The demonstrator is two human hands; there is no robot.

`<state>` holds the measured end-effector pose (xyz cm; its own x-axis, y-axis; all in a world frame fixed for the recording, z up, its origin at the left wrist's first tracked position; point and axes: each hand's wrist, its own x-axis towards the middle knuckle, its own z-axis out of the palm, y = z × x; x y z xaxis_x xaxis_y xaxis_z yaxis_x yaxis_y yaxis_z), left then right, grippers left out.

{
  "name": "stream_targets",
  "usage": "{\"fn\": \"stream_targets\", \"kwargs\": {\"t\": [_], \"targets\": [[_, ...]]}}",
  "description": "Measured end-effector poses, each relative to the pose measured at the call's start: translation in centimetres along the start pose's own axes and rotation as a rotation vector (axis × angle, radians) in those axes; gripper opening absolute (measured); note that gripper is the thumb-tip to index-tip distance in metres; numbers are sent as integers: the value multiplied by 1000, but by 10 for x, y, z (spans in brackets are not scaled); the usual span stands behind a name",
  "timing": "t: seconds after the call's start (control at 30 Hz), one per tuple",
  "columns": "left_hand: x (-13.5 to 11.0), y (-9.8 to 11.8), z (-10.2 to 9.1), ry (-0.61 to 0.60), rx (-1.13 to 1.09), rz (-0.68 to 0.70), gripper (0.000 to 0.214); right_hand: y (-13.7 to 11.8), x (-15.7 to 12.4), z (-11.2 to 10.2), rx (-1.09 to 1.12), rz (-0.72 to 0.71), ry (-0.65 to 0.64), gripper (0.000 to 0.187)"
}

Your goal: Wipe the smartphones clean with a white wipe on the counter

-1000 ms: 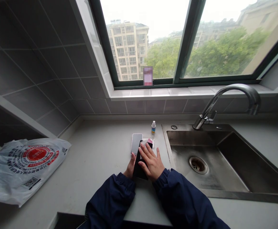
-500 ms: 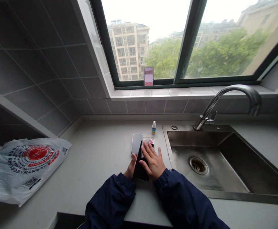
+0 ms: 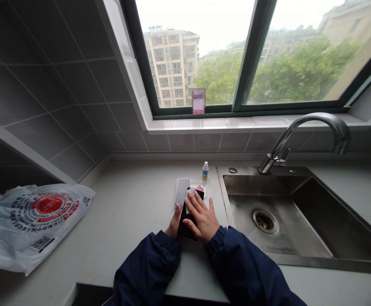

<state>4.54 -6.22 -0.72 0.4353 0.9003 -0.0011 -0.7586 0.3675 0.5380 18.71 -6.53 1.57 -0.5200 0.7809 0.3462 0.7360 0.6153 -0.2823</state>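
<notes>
Upright and tilted, a black phone-shaped slab [image 3: 188, 227] rests in my left hand [image 3: 174, 223], whose thumb lies along its left edge. My right hand [image 3: 202, 216] lies across its face, fingers stretched out and slightly spread. A thin whitish piece, like a wipe [image 3: 191, 191], shows under and beside those fingertips, pressed against the slab. Just behind, a second phone [image 3: 183, 190] with a pale rim lies flat on the counter. Next to it is a clear, shallow case [image 3: 205, 191] with a small pink piece [image 3: 199, 188] in view. My hands hide part of the slab.
A small white-capped bottle [image 3: 205, 171] stands behind the phones. On the right is a steel sink [image 3: 233, 204] with a curved faucet [image 3: 300, 123]. A printed plastic bag [image 3: 19, 246] lies at the left. A blurred pink card-like item [image 3: 198, 102] is at the window.
My right hand has slid slightly left across the black slab, with the whitish piece under its fingers. More of the slab's upper right corner shows. My left hand stays nearly still.
</notes>
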Motion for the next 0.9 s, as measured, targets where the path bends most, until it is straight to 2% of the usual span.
{"fn": "stream_targets", "kwargs": {"t": [0.2,0.33,0.53,0.73,0.9], "targets": [[-1,4,5,156,-84,23,65,-5,-1,0,35,-97,-65,67],[-5,7,9,241,-131,-14,67,-7,-1,-4,64,-180,-70,64],[-7,14,15,239,-172,-82,76,-12,-2,-17,166,-261,-54,53],[-7,18,9,313,-131,-57,86,-16,-2,-22,284,-280,-110,47],[-8,19,5,313,-85,-16,89,-17,-3,-18,294,-293,-78,40]]}}
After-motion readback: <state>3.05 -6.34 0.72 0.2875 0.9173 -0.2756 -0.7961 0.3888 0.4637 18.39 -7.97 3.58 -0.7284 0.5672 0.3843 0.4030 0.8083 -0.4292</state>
